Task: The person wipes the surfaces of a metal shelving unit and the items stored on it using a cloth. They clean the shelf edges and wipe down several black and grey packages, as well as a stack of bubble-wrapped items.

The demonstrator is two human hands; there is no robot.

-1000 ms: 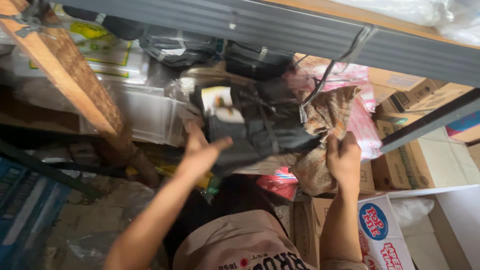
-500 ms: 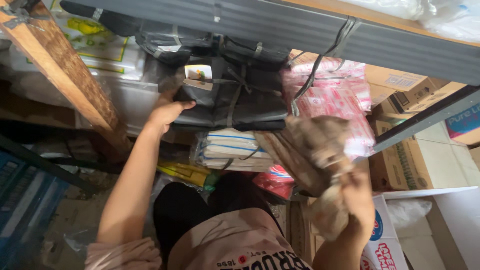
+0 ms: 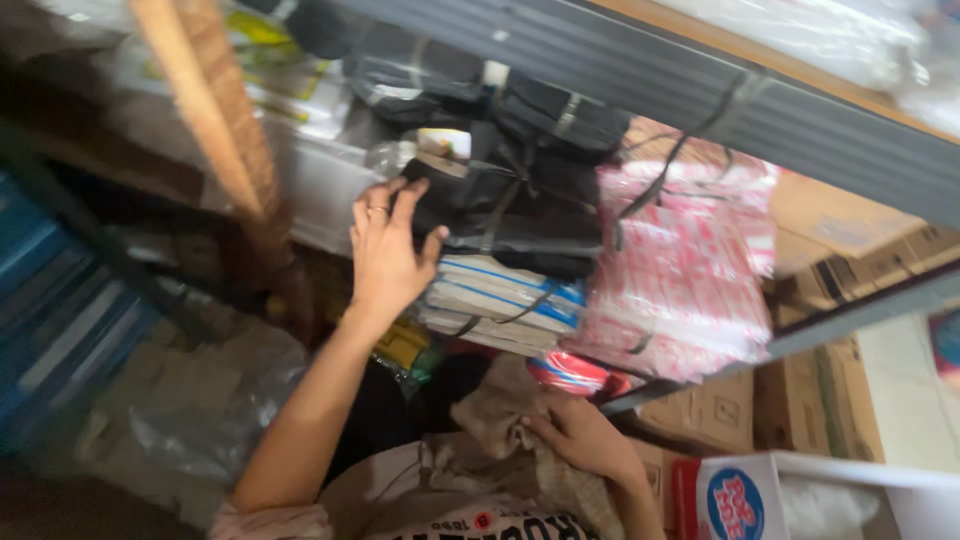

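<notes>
A: What is the left hand [image 3: 385, 250] on?

B: A black plastic-wrapped bundle tied with dark strapping [image 3: 510, 210]. It lies on its side in the shelf stack, under the grey metal shelf beam [image 3: 640, 75] and on top of a flat white-and-blue strapped packet stack [image 3: 505, 300]. The hand presses flat against the bundle's left end, fingers [image 3: 375, 205] spread and pointing up, thumb out to the right along its lower edge. It is an open palm laid on the thing, not a closed grip.

A: And the right hand [image 3: 580, 440]?

B: Lower, close to the person's chest. Its fingers are curled shut on a crumpled brown cloth or sacking piece [image 3: 495, 420], which bunches up between the hand and the light printed shirt [image 3: 450, 505]. How tightly it pinches, I cannot tell; the frame is blurred.

A: What sits round the black bundle?

B: Above it, more dark wrapped bundles [image 3: 430, 75] are wedged under the beam. Just to its right, touching, leans a pink-and-white printed plastic pack [image 3: 685, 270] with black straps across it. Left of the hand a slanted wooden post [image 3: 215, 140] crosses the shelf front, with yellow-and-white printed packs [image 3: 290, 70] behind it.

A: Farther out?

B: Brown cardboard boxes [image 3: 830, 400] stand at the right, and a white carton with a red and blue round mark [image 3: 745, 500] at the bottom right. At the far left are blue crates [image 3: 40, 310], and clear crumpled plastic sheeting [image 3: 190, 420] lies below the left forearm.
</notes>
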